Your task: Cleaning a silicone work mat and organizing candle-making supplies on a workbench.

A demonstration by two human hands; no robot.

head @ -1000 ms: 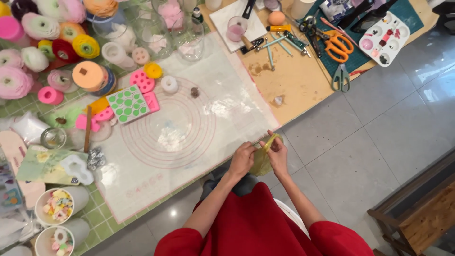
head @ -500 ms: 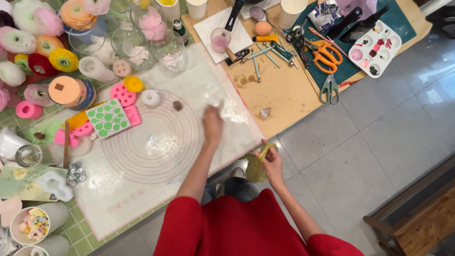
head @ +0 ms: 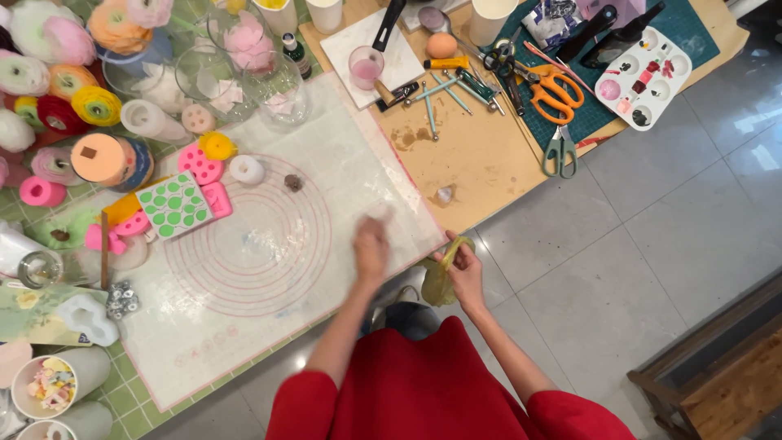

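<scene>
**Inspector:** Paper cup (head: 50,381) far left of the left hand (head: 371,244) holds pastel pieces; a glass jar (head: 41,267) above it looks empty.

**Clerk:** And nearer?

**Inspector:** Beyond that hand, a clear cup (head: 365,67) holds pink liquid. The hand lies over the translucent mat (head: 269,244); blurred, so I cannot tell its grip.

**Clerk:** The right?

**Inspector:** Right hand (head: 464,267), just off the table edge, pinches a yellow-green bag (head: 441,283) hanging below it. Orange scissors (head: 556,88) and a paint palette (head: 643,67) lie well beyond it.
</scene>
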